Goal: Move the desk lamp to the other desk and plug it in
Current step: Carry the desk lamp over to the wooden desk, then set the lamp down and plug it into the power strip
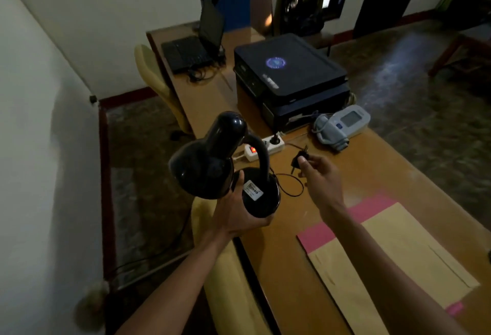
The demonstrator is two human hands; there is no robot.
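The black desk lamp is held off the wooden desk at its near left edge, tilted so the underside of its round base faces the camera; a white label stuck there carries dark print, a brand word too blurred to read with any certainty. The left hand cups the base from below, fingers wrapped round its rim, with the shade hanging over the thumb side. The right hand pinches the lamp's black plug between thumb and fingertips, its pins pointing down and left, and the thin black cord loops from the lamp across the desk top. Just beyond the plug lies a white power strip with a red lit switch and another black plug already seated in one socket. Behind it sits a dark printer bearing a round blue emblem on its lid, unreadable. To the right rests a white blood-pressure monitor with its grey cuff; its screen is blank. A tan envelope over a pink folder lies near the right forearm, and an open laptop stands at the far end
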